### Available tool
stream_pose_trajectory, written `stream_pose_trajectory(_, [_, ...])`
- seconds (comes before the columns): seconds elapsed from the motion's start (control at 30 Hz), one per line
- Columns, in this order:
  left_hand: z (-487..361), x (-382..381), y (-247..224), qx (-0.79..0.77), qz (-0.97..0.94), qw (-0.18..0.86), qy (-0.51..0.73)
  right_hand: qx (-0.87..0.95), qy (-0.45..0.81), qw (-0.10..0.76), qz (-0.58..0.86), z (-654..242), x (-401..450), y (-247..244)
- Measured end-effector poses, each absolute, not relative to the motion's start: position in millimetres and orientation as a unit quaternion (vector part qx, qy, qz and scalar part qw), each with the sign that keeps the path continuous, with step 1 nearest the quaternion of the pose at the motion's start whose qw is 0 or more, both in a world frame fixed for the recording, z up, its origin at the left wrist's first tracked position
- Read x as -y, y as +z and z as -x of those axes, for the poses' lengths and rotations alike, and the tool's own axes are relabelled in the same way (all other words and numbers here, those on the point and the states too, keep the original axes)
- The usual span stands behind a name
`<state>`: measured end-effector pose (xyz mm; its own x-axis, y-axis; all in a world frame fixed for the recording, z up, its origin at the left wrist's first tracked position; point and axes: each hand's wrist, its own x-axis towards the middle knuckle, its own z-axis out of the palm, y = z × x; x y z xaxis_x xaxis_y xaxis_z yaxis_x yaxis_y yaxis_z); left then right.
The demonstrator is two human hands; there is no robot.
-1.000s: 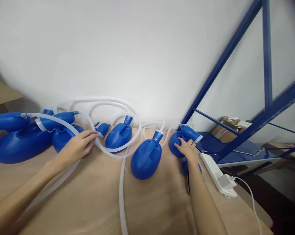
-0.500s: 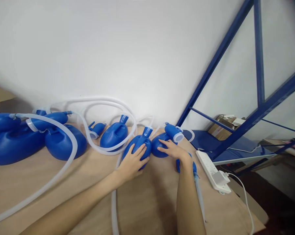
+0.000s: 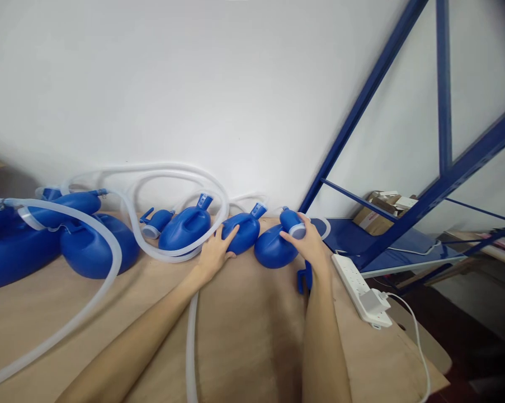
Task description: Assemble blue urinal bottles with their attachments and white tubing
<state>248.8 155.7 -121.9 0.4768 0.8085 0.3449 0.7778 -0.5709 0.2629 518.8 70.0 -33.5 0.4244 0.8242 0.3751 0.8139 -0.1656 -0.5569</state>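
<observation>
Left hand (image 3: 213, 254) spread against one bottle (image 3: 241, 234), right hand (image 3: 313, 246) curved round a funnel (image 3: 291, 218), its grip unclear. Both sit on the table (image 3: 252, 336); the bottle, glossy, rounded and blue, is probably light, stiff, slightly slippery, best held by its narrow neck.

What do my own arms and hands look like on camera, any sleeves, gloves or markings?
Your left hand and right hand are ungloved. Left forearm and right forearm are slender, without visible sleeves, watch, bracelet or markings. Whether a ring is worn, I can't tell.
</observation>
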Motion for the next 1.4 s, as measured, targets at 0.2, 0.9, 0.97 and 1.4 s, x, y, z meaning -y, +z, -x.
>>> stream_pose_trajectory(0.2, [-253.9, -154.1, -129.1, -0.480, -0.842, 0.066, 0.236, 0.477, -0.058, 0.364, 0.798, -506.2, -53.1, -8.9])
stream_pose_trajectory(0.9, [-186.4, -85.4, 24.7, -0.297, -0.789, 0.302, 0.445, 0.718, -0.223, 0.504, 0.425, -337.1, -64.4, -17.8])
stream_pose_trajectory(0.97, [-173.5, -93.1, 19.7, -0.305, -0.778, 0.307, 0.455, 0.774, -0.164, 0.465, 0.398, -334.7, -63.4, -17.9])
stream_pose_trajectory(1.4, [-98.5, -112.7, 22.1, -0.200, -0.893, 0.231, 0.332, 0.856, -0.091, 0.277, 0.427, -356.9, -81.5, -0.7])
